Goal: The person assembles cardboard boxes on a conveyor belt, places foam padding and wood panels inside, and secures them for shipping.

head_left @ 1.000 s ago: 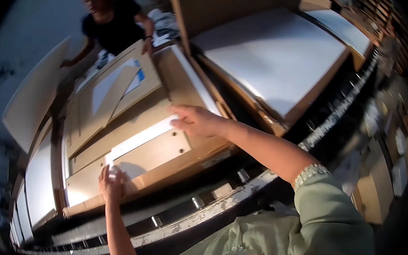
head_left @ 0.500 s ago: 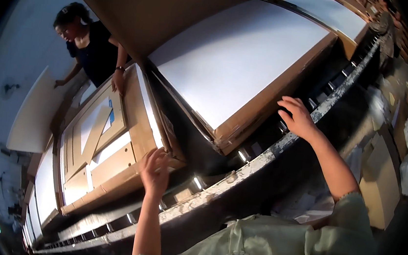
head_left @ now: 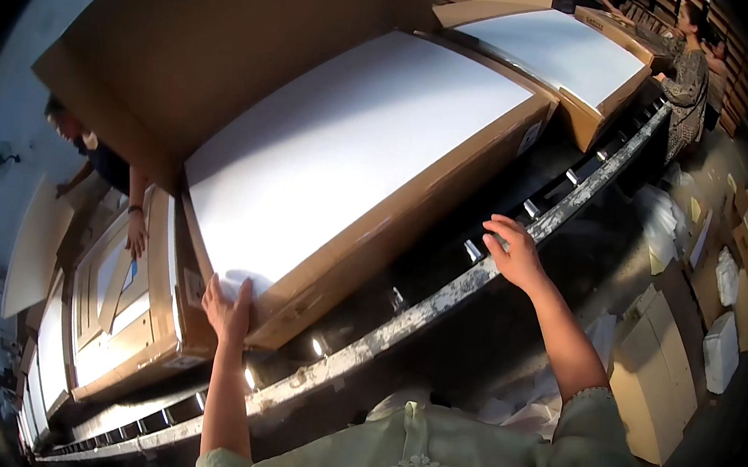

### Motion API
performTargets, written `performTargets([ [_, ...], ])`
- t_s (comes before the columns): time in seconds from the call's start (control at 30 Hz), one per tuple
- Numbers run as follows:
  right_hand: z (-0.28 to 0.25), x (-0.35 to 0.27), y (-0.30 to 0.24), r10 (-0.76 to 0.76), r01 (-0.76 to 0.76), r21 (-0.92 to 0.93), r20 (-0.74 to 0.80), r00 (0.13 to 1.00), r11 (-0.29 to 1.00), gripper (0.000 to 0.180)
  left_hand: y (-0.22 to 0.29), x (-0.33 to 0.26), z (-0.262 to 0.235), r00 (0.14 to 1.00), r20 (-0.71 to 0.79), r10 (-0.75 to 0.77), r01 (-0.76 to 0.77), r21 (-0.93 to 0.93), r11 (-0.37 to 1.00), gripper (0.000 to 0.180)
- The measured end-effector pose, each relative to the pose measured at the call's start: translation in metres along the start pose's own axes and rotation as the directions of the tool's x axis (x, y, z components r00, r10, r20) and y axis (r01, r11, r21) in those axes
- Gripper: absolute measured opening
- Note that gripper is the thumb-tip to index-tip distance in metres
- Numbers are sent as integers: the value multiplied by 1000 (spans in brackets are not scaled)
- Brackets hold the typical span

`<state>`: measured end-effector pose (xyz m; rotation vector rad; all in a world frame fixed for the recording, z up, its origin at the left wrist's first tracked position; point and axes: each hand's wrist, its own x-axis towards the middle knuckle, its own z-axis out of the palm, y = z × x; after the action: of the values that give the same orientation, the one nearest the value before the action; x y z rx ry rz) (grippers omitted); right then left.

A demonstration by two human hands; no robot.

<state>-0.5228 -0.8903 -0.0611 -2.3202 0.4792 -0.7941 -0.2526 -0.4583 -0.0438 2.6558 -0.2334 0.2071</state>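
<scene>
Cardboard box (head_left: 405, 215) sits on the roller conveyor (head_left: 439, 306), flap (head_left: 256, 51) up, white panel (head_left: 346, 150) inside! Left hand (head_left: 229, 306) touches its near corner, whether gripping I can't tell; right hand (head_left: 516, 256) hangs empty, fingers loosely curled, by the conveyor's edge.

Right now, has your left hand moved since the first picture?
Yes, the left hand moved right along the conveyor rail, from the wood-panel carton to the white-topped carton.

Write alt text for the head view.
A person's left hand touches the near corner of an open carton holding a white panel; the right hand hovers empty near a roller conveyor rail. At left, a co-worker's hand is at another carton.
</scene>
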Motion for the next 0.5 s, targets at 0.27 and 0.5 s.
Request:
performTargets([
  [0.27,-30,168,83,-116,97,-200,-84,990,975,21,-13,-2,4,999,16,-44,45,-8,999,78],
  [0.5,-32,309,159,176,-106,-637,46,983,763,48,-21,-2,-11,1000,10,-24,23,98,995,67],
])
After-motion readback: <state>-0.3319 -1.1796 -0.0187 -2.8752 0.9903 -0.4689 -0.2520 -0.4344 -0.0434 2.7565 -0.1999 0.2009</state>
